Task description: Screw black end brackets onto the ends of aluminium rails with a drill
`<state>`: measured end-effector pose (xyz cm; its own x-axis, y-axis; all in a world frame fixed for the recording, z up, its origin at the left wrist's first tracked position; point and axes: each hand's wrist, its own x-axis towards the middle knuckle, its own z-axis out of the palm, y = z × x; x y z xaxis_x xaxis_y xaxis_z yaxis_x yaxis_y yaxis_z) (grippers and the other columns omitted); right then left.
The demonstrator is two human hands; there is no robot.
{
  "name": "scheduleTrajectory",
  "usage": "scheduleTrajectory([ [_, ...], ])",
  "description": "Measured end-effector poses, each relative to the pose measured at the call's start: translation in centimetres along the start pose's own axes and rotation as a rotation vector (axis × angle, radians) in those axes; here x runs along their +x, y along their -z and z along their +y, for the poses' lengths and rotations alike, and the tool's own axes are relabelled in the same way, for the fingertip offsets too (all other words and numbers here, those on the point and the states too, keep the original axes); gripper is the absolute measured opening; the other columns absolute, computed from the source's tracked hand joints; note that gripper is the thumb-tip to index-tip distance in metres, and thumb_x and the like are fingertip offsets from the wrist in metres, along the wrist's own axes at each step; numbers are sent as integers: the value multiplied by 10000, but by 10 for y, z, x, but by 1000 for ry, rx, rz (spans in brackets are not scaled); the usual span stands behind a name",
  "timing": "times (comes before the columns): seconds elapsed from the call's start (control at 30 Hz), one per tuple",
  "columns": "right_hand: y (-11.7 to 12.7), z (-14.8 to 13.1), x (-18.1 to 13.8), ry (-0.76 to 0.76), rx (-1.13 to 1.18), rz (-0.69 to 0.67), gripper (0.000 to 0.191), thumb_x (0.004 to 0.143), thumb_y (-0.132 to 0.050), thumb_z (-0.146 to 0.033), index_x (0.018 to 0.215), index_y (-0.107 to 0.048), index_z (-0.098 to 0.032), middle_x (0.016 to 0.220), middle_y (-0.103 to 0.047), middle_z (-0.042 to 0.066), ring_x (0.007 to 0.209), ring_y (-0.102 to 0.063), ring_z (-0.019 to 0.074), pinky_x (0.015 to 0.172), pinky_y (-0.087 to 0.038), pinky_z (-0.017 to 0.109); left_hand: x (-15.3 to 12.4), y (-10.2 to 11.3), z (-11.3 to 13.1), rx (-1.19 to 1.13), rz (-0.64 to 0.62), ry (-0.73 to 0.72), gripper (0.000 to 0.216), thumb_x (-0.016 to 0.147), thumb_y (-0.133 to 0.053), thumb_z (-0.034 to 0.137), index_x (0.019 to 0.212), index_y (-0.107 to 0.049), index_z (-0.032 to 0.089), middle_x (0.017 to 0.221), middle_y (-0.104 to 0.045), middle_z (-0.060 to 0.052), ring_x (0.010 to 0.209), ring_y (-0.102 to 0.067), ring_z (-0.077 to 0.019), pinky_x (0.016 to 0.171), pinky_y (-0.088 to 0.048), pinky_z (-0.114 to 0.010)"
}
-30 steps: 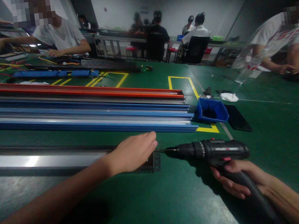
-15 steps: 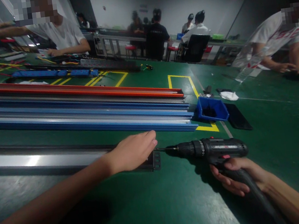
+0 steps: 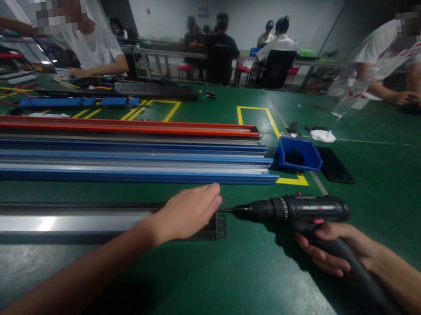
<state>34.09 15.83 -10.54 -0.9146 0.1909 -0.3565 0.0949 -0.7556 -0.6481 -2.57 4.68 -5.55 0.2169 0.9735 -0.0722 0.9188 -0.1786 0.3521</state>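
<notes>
My right hand is wrapped around the handle of a black cordless drill. The drill lies level, its long thin bit pointing left. At the end of a long silver-and-black metal profile, my left hand grips from above with fingers together. A dark end plate with square slots shows just below those fingertips. The bit's tip reaches the end plate beside my left fingers; exactly where it meets is hidden by the hand.
Blue profiles and an orange profile lie behind the held one. A blue bin with dark parts stands right of their ends, beside a black flat tablet-like slab. Co-workers sit or stand around the green table.
My hands, the drill and the profile have hardly moved. At the back left, a co-worker's outstretched arm has risen.
</notes>
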Motion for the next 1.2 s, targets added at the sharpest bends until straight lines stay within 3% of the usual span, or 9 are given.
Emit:
scheduleTrajectory([
  [1.2, -1, 0, 0, -5, -12, 16, 302, 905, -604, -294, 1038, -725, -51, 734, -668, 47, 380, -469, 28, 465, -514, 185, 0, -2, 0, -3, 6, 1, 305, 1085, -234, 393, 959, -453, 223, 944, -630, -37, 792, -599, -207, 700, -414, -347],
])
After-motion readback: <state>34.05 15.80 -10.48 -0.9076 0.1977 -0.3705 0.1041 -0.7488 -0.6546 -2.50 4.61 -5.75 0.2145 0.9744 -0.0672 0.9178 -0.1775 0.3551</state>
